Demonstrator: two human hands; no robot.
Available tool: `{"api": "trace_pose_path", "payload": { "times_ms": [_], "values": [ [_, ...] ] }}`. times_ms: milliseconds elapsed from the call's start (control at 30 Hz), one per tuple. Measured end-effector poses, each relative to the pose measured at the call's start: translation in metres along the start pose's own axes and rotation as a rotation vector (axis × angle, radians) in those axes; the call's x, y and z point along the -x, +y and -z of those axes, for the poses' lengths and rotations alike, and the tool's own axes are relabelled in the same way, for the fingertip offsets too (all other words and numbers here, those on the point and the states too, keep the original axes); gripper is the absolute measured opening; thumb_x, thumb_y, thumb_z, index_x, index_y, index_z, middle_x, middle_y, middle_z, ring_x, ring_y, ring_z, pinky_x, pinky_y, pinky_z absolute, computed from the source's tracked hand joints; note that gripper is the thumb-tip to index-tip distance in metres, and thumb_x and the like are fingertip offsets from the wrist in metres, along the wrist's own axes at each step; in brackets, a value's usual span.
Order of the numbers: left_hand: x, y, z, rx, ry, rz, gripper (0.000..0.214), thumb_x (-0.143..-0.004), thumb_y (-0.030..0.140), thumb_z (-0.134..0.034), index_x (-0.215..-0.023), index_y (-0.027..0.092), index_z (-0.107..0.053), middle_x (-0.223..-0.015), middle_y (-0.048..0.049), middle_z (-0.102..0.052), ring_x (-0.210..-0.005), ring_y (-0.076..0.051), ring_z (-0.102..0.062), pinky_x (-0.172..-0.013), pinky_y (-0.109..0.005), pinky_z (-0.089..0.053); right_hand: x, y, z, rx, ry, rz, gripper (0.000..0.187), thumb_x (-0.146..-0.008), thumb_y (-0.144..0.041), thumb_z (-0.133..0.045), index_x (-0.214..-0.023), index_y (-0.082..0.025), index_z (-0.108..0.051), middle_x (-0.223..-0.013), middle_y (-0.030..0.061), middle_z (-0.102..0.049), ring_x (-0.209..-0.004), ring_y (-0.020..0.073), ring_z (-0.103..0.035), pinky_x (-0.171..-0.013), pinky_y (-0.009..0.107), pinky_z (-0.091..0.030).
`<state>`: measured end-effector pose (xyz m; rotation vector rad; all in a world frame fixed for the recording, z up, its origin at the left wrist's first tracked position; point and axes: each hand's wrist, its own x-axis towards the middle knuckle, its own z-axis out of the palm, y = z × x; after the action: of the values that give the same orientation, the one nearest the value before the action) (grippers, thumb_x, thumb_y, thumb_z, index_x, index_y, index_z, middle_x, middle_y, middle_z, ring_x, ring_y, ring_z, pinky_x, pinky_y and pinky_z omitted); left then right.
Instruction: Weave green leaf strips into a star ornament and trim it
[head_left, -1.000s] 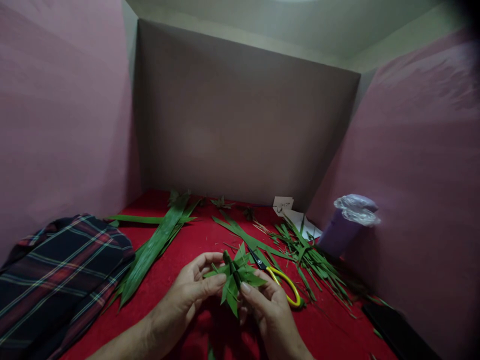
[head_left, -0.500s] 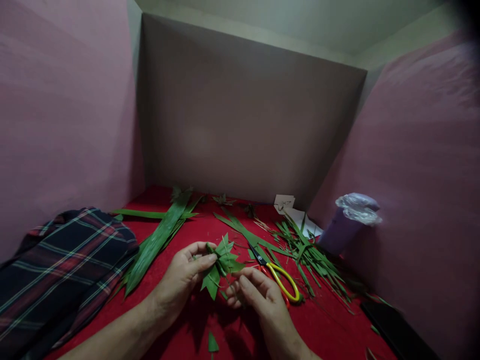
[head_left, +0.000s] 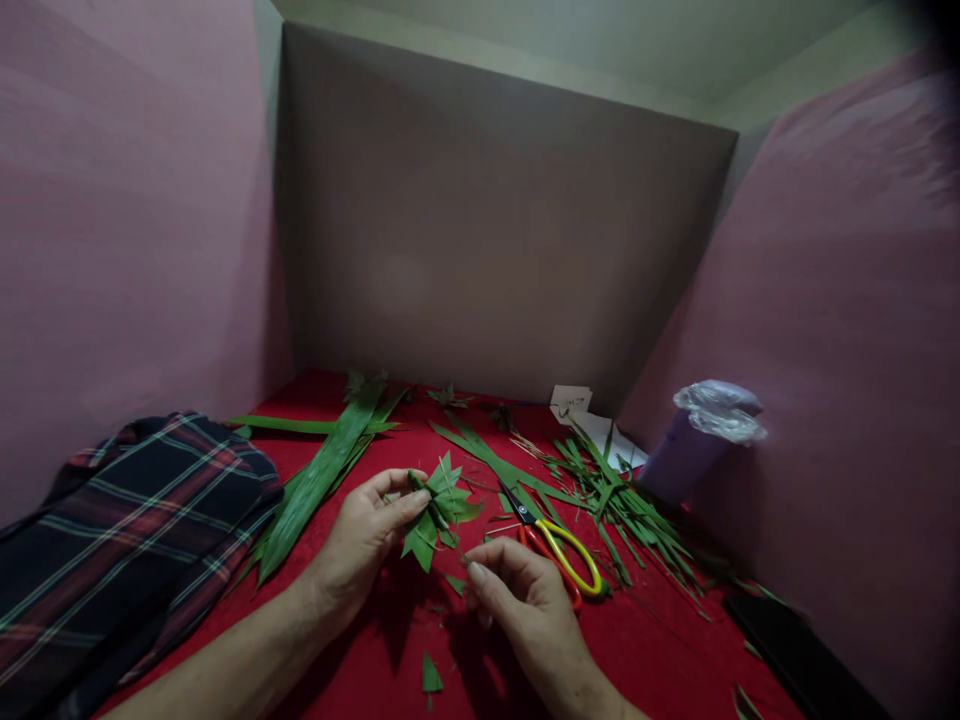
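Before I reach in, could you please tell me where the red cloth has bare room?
Mostly bare cloth lies between the scissors and black slab, and beyond the left hand, between the long leaves and held leaf cluster. It is crowded around the cut strips.

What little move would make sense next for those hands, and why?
Perhaps bring the right hand in to steady the pointed leaf piece: only the left hand visibly grips it, by one side, while the right is close beside it. Whether the right pinches anything is unclear.
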<state>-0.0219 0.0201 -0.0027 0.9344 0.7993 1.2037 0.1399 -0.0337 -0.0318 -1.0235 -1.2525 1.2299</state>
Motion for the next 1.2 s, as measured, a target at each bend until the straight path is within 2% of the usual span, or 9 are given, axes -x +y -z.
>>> {"api": "trace_pose_path", "payload": {
  "times_ms": [267,400,533,600,667,767,933,1033,1200],
  "values": [
    [-0.014,0.009,0.012,0.051,0.175,-0.111,0.031,-0.062,0.021,-0.074,-0.088,0.015,-0.059,-0.074,0.0005,-0.065,-0.063,-0.009,-0.059,-0.059,-0.018,-0.045,-0.003,-0.004,0.007,0.080,0.154,0.022,0.034,-0.074,-0.048,-0.063,-0.068,-0.016,-0.057,-0.049,-0.0045,-0.045,-0.042,0.0077,-0.037,-0.040,0.020,-0.029],
    [-0.023,0.011,0.021,-0.009,0.195,-0.202,0.034,-0.061,0.024,-0.074,-0.090,0.014,-0.058,-0.074,-0.0002,-0.064,-0.064,-0.010,-0.059,-0.058,-0.019,-0.044,-0.006,-0.002,0.011,0.150,0.208,0.038,0.033,-0.075,-0.047,-0.062,-0.066,-0.016,-0.057,-0.052,-0.0024,-0.049,-0.049,0.0103,-0.043,-0.047,0.022,-0.033],
    [-0.030,0.010,0.028,-0.133,0.226,-0.159,0.040,-0.057,0.028,-0.077,-0.089,0.014,-0.057,-0.057,0.0047,-0.058,-0.046,-0.008,-0.053,-0.044,-0.018,-0.036,-0.005,0.005,0.010,0.329,0.117,0.030,0.026,-0.079,-0.040,-0.058,-0.068,-0.017,-0.059,-0.060,0.0014,-0.057,-0.058,0.0156,-0.052,-0.054,0.025,-0.038],
    [-0.032,0.009,0.031,-0.188,0.228,-0.124,0.041,-0.057,0.029,-0.077,-0.089,0.013,-0.056,-0.057,0.0046,-0.058,-0.043,-0.007,-0.051,-0.041,-0.018,-0.034,-0.003,0.007,0.009,0.444,0.066,0.049,0.019,-0.081,-0.032,-0.055,-0.069,-0.018,-0.060,-0.061,0.0015,-0.059,-0.060,0.0165,-0.054,-0.055,0.025,-0.038],
    [-0.033,0.008,0.033,-0.200,0.198,-0.098,0.044,-0.057,0.028,-0.077,-0.092,0.013,-0.055,-0.068,-0.0003,-0.063,-0.051,-0.010,-0.057,-0.048,-0.020,-0.040,-0.002,0.008,0.009,0.553,0.058,0.067,0.015,-0.081,-0.028,-0.054,-0.071,-0.019,-0.061,-0.061,0.0012,-0.060,-0.060,0.0169,-0.055,-0.056,0.026,-0.038],
    [-0.034,0.008,0.037,-0.192,0.169,-0.092,0.048,-0.055,0.025,-0.078,-0.096,0.012,-0.055,-0.088,-0.0085,-0.066,-0.074,-0.017,-0.063,-0.067,-0.027,-0.047,0.000,0.007,0.009,0.697,0.076,0.084,0.015,-0.082,-0.028,-0.052,-0.074,-0.021,-0.062,-0.062,0.0013,-0.062,-0.060,0.0178,-0.056,-0.057,0.027,-0.037],
    [-0.039,0.003,0.041,-0.358,0.236,-0.232,0.040,-0.054,0.019,-0.075,-0.091,0.013,-0.061,-0.098,-0.0119,-0.065,-0.095,-0.023,-0.059,-0.085,-0.035,-0.044,0.003,0.004,0.010,0.914,0.072,0.178,0.014,-0.082,-0.025,-0.052,-0.072,-0.021,-0.061,-0.070,0.0031,-0.064,-0.067,0.0204,-0.059,-0.060,0.029,-0.036],
    [-0.040,0.001,0.042,-0.481,0.242,-0.323,0.033,-0.058,0.018,-0.070,-0.090,0.016,-0.065,-0.100,-0.0093,-0.065,-0.098,-0.023,-0.058,-0.090,-0.036,-0.040,0.005,0.002,0.009,1.032,0.061,0.229,0.013,-0.082,-0.024,-0.053,-0.071,-0.020,-0.058,-0.071,0.0042,-0.063,-0.069,0.0209,-0.058,-0.060,0.029,-0.036],
    [-0.035,0.007,0.038,-0.574,0.281,-0.378,0.024,-0.058,0.015,-0.068,-0.081,0.018,-0.069,-0.087,-0.0058,-0.067,-0.086,-0.021,-0.059,-0.083,-0.032,-0.040,0.008,-0.001,0.005,1.196,-0.003,0.252,0.013,-0.083,-0.023,-0.051,-0.072,-0.018,-0.056,-0.074,0.0067,-0.061,-0.069,0.0212,-0.057,-0.059,0.029,-0.036]
  ]
}}
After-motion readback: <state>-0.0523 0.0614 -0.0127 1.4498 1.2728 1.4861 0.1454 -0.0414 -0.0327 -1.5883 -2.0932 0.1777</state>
